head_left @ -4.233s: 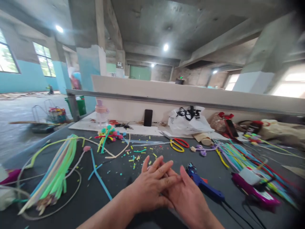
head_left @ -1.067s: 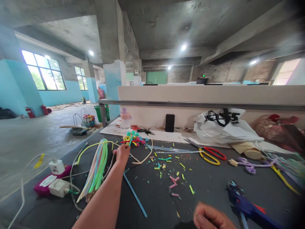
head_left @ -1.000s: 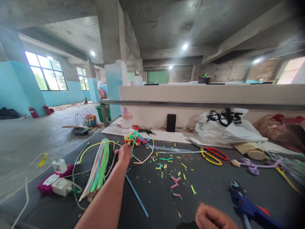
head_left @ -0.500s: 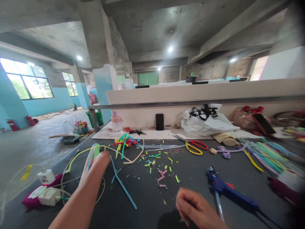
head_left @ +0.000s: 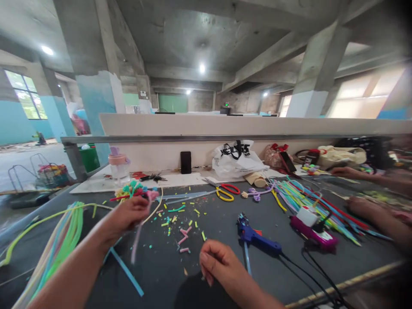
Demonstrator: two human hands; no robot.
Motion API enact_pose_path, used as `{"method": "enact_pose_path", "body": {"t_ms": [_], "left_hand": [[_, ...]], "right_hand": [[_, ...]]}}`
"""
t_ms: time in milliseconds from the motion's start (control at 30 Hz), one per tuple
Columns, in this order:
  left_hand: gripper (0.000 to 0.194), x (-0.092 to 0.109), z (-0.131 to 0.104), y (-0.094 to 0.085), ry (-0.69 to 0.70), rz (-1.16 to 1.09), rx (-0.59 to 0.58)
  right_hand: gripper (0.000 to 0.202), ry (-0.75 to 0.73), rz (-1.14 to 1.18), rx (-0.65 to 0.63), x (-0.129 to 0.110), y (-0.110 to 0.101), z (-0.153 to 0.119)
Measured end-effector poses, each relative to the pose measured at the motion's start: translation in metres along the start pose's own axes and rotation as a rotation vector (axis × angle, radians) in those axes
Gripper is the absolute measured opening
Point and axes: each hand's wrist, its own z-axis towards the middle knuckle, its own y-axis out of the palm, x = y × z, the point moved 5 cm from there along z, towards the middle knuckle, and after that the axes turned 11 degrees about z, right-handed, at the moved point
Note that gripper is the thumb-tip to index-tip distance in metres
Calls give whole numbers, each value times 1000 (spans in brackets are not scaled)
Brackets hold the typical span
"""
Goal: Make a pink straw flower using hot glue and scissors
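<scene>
My left hand is closed on a pink pipe-cleaner piece with a pale lilac stem hanging below, blurred. Just behind it lies a heap of coloured pipe-cleaner pieces. My right hand rests low in the middle, its fingers curled in; whatever they may hold is hidden. Short cut pipe-cleaner bits lie scattered between the hands. A blue pipe cleaner is on the table under my left forearm. To the right of my right hand is a blue glue gun with a clear glue stick.
Scissors with red and yellow handles lie farther back. Long pipe cleaners are bundled at left and right. A purple power strip has cords. Another person's hands are at far right. A white bag and bottle stand behind.
The view has turned right. My left hand has come back from the long bundle and now holds the pink pipe-cleaner piece. Another person's hands have come into view; my right hand stays curled.
</scene>
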Motion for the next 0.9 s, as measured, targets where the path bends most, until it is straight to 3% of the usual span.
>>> {"method": "enact_pose_path", "body": {"t_ms": [67, 133, 233, 567, 733, 900], "left_hand": [[38, 1, -4, 44, 24, -79, -96], [37, 3, -12, 87, 51, -319, -289], [35, 1, -23, 121, 19, -507, -420], [19, -9, -36, 141, -74, -618, -479], [21, -9, -38, 154, -1, -561, -529], [28, -13, -35, 161, 44, -404, -463]], "right_hand": [[36, 1, 36, 65, -1, -5, 3], [37, -4, 62, 150, -1, -11, 5], [39, -18, 73, 253, 0, -20, 8], [27, -11, 185, 353, 2, -19, 6], [28, 48, 421, 336, 4, -12, 3], [20, 21, 315, 324, 1, -12, 4]]}}
